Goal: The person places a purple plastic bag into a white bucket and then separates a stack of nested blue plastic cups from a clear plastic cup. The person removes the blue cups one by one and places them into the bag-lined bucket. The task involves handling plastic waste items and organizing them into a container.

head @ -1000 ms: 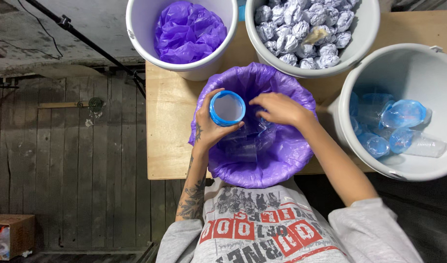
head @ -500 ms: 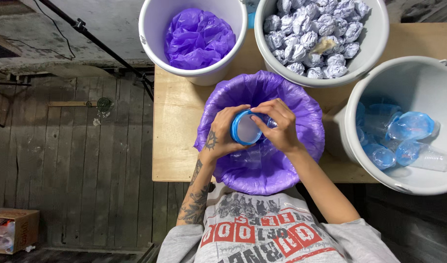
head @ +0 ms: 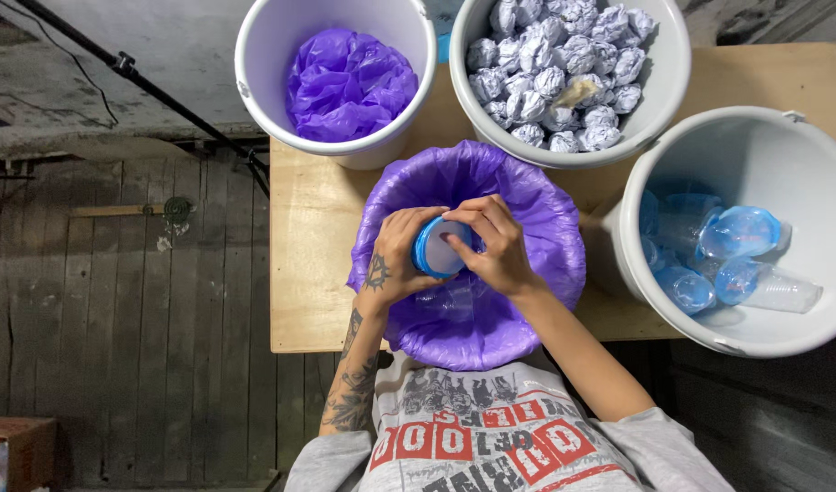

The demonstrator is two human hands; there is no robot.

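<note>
gripping a clear plastic cup with blue lid mid-frame over the purple-lined bucket | left hand wrapped round the cup, right hand pinching the lid rim | looks light, thin, crushable, bit slippery, so best held low on the wall, gently

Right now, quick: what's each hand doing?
Left hand: closed around the clear plastic cup with the blue rim, over the purple-lined bucket.
Right hand: fingers pinching the same cup's rim.

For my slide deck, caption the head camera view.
Both hands, left hand and right hand, hold a blue-rimmed plastic cup over a purple-lined bucket.
</note>
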